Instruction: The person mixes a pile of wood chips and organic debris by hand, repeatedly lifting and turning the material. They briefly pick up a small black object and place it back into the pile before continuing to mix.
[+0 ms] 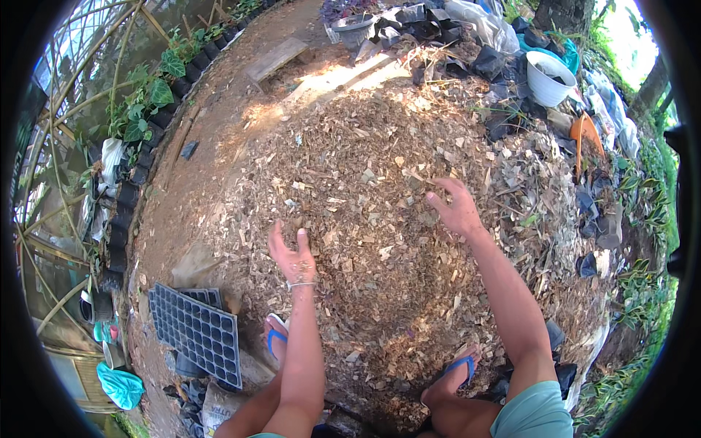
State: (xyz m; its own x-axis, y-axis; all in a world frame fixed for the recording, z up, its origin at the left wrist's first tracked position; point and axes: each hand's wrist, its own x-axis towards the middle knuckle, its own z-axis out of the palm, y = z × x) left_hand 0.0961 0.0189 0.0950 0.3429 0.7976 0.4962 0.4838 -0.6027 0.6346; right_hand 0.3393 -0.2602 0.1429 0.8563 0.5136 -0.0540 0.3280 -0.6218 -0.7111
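Observation:
A wide mound of dry leaf litter and wood chips point(356, 230) spreads across the ground before me. Over its left part my left hand point(293, 257) hangs with fingers apart and nothing in them; bits of debris cling around the wrist, which bears a thin bracelet point(301, 284). Farther forward on the right, my right hand point(453, 208) is spread too, its fingertips close to a pale chip point(412, 174). Whether they touch that chip I cannot tell. Both palms face roughly inward.
Black seedling trays point(197, 334) lie at lower left, beside my foot in a blue-strapped flip-flop point(276, 336). A wooden plank bench point(276, 60) stands at the back. At upper right are a white bucket point(549, 79), an orange scoop-like tool point(587, 134) and black plastic bags point(490, 63). Potted plants point(139, 120) line the left.

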